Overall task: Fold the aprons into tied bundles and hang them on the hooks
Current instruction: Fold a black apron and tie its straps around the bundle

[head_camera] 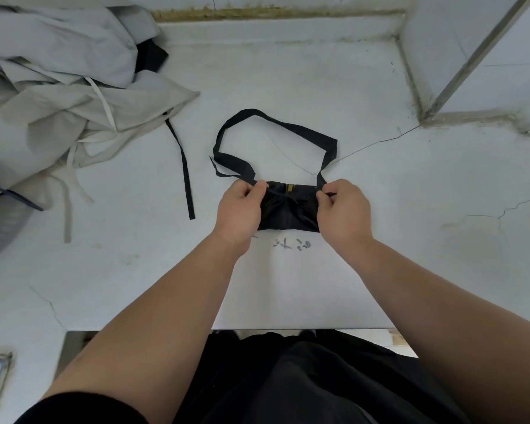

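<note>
A black apron folded into a small bundle (288,211) lies on the pale table (380,209) in front of me. Its black neck strap (276,120) loops away from it toward the wall. My left hand (239,209) pinches a black strap at the bundle's left end. At the right end, my right hand (341,209) pinches the other strap. A thin tie runs across the bundle between my hands. No hooks are in view.
A heap of beige aprons (68,87) with loose ties fills the table's far left, and a black strap (182,166) trails out of it. A grey basket (0,228) stands at the left edge. A metal-edged panel (471,56) rises at the far right.
</note>
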